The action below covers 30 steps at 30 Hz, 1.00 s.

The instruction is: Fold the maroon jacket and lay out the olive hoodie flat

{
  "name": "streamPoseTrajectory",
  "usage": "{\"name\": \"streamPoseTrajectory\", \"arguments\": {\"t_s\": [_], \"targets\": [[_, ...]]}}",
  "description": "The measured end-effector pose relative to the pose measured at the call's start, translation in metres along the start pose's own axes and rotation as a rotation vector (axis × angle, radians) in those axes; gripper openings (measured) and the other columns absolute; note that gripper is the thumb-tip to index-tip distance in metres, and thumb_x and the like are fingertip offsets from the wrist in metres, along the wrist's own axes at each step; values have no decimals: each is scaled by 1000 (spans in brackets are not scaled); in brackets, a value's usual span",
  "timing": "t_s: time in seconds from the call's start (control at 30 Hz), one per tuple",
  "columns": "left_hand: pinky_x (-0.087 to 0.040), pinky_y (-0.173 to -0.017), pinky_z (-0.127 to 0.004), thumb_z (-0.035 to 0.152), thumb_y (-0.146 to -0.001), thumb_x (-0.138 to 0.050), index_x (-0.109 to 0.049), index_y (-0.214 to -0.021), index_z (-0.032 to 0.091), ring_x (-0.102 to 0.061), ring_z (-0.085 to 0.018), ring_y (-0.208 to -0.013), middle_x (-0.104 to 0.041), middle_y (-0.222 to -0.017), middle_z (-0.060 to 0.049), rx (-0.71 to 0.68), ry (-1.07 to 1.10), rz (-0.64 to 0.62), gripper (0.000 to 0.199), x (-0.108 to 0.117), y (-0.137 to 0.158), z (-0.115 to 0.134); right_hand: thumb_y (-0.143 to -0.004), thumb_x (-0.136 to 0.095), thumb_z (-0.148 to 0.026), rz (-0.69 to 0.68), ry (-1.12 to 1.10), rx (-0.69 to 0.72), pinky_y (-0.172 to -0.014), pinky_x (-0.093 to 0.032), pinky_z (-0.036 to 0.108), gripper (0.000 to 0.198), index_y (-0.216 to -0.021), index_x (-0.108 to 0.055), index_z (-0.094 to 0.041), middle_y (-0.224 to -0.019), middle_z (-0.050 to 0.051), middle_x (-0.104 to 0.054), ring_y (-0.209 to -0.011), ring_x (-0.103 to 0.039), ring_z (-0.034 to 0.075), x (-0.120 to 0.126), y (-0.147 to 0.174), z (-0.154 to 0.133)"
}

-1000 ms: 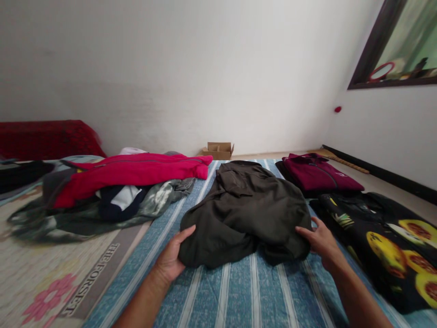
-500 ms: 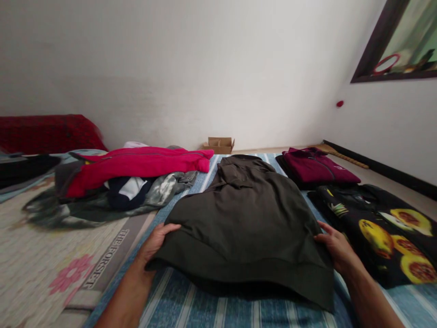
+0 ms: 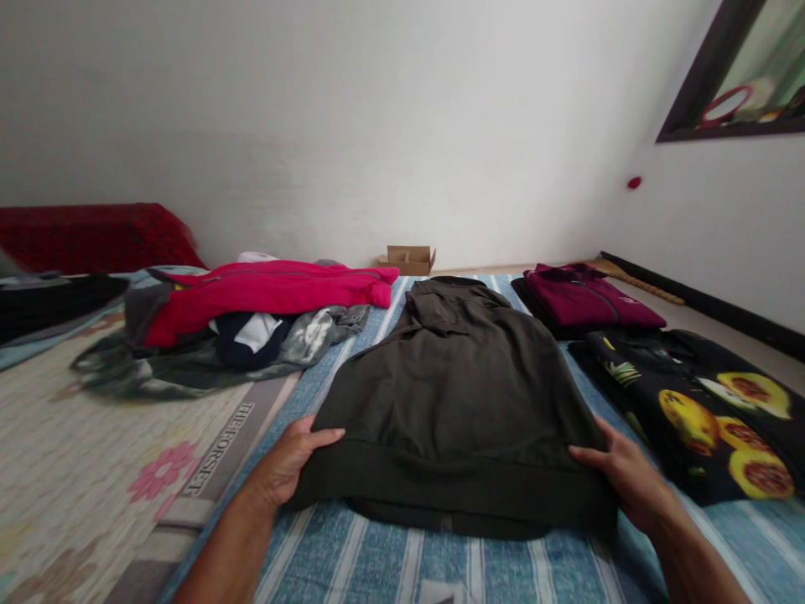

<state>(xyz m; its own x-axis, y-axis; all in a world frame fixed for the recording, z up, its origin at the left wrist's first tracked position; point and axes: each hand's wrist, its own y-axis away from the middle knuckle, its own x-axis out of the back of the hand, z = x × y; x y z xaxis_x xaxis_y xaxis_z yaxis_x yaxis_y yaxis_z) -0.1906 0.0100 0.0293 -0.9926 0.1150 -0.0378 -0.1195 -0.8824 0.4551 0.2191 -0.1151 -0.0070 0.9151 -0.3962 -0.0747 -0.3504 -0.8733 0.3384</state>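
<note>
A dark olive hooded sweatshirt [image 3: 459, 394] lies spread out on a blue striped bedsheet [image 3: 390, 562], hem toward me and hood at the far end. My left hand [image 3: 286, 461] grips the hem's left corner. My right hand [image 3: 625, 474] grips the hem's right corner. Both hands pinch the cloth low against the sheet.
A heap of clothes topped by a pink-red jacket [image 3: 264, 289] lies at the left. A folded maroon top [image 3: 588, 298] and a black fruit-print garment [image 3: 698, 403] lie at the right. A floral mat [image 3: 81, 470] covers the left side. A small cardboard box [image 3: 408, 257] stands by the far wall.
The sweatshirt was bunched up a second ago. Both hands took its hem, lifted and pulled it toward me, and now it lies flat and stretched out.
</note>
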Motion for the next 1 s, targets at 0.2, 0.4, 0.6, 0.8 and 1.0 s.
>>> {"name": "streamPoseTrajectory", "arguments": {"t_s": [0.2,0.4,0.6,0.8,1.0], "targets": [[-55,-75,-36,33,-54,-76,-65,-96,17,-69,-28,-83,-73,-86,-7,21,-122,-89,46,11,14,-5,-59,-75,-27,-49,96,-65,-75,-54,35,80,-130,-40,-18,-112,11,-65,-92,-66,28,31,-2,-2],[-52,-82,-36,38,-55,-74,-67,-98,17,-67,-28,-90,-72,-95,-7,-48,-335,-82,49,7,21,-3,-60,-68,-35,24,398,27,-82,-51,34,75,-128,-43,-16,-115,11,-63,-101,-62,27,36,-8,9],[-53,-78,-35,42,-59,-70,-65,-97,17,-66,-29,-91,-73,-90,-7,-51,-517,-49,46,7,20,-1,-74,-52,-43,390,1202,260,-72,-48,44,65,-132,-44,-15,-96,12,-66,-88,-63,33,34,-1,5],[-53,-75,-34,39,-56,-69,-66,-91,18,-66,-30,-89,-72,-84,-5,-93,-593,-60,41,6,17,-1,-84,-50,-26,-149,1178,863,-79,-47,30,30,-112,-57,-23,-106,6,-61,-94,-58,19,-44,42,4],[-53,-68,-34,36,-51,-71,-66,-71,22,-66,-31,-80,-70,-72,-3,-163,-633,-6,26,8,12,3,-67,-68,-15,-368,1344,1156,-54,-41,27,16,-76,-56,-21,-76,1,-59,-66,-53,18,-112,46,47]]}}
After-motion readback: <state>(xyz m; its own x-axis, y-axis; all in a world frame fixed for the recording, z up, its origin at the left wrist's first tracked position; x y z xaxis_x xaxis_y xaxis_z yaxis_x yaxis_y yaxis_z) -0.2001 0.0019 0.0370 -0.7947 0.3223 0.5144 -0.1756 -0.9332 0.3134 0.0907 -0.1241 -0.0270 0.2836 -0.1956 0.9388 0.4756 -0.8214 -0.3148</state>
